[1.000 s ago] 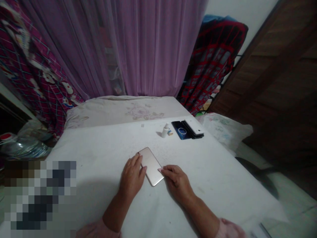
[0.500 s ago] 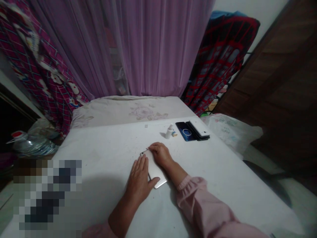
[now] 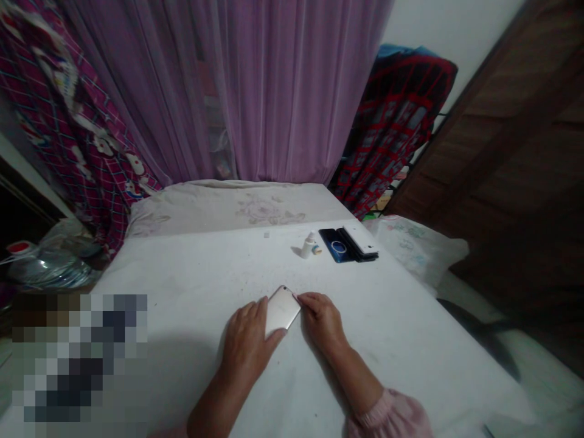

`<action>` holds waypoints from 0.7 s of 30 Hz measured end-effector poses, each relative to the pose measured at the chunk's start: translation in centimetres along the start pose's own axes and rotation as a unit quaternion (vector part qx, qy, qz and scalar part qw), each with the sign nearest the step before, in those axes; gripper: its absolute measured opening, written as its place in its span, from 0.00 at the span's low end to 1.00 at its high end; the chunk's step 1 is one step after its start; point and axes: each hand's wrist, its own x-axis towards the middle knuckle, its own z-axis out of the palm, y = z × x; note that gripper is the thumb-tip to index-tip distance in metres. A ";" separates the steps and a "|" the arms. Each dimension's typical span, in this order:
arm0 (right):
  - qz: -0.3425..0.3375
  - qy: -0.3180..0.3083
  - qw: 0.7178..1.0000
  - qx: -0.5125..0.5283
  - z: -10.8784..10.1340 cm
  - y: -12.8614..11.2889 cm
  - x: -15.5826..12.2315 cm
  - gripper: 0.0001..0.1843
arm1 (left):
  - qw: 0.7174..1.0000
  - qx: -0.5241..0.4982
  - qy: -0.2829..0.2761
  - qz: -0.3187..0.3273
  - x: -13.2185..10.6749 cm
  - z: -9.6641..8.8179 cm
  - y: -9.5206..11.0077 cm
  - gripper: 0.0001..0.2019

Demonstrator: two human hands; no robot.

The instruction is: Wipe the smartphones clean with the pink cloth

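Note:
A pale gold smartphone (image 3: 281,311) is back side up on the white table cover, its camera at the far end. My left hand (image 3: 246,337) grips it along the left side, with the thumb across the near end and the fingers at the far left edge. At the phone's right corner, my right hand (image 3: 325,321) has its fingertips pinched together, touching or nearly touching the edge. Whatever those fingers may hold is too small to make out. Part of the phone's left side is hidden under my left hand.
Beyond my hands stand a small white spray bottle (image 3: 308,246) and a little round item (image 3: 317,249) beside it. Farther right lie a dark blue phone (image 3: 337,246) and a stack of phones with a white one (image 3: 360,239) on top. A plastic bag (image 3: 415,246) hangs past the right edge.
The phone has been turned clockwise and shifted. My left hand has gone from lying flat on it to gripping its side. My right hand has moved right and nearer, to the corner.

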 end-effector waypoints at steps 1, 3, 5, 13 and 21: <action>0.003 0.001 1.000 0.002 0.1 -0.1 -0.1 0.20 | 1.000 0.000 -0.006 0.011 -0.4 0.2 0.7 0.33; 0.005 -0.003 1.000 0.009 0.4 -0.3 0.3 0.20 | 1.000 -0.004 -0.018 0.024 -1.0 0.8 1.6 0.36; -0.001 -0.012 1.000 0.014 1.0 -0.6 1.3 0.19 | 0.999 -0.013 -0.024 0.027 -1.2 1.2 1.9 0.37; -0.028 -0.095 0.995 0.018 2.5 -1.3 5.9 0.18 | 0.994 -0.045 -0.063 0.080 0.4 0.8 0.1 0.35; -0.012 -0.090 0.994 0.053 0.4 0.8 4.0 0.22 | 0.999 -0.004 -0.037 0.019 1.0 0.8 -4.0 0.33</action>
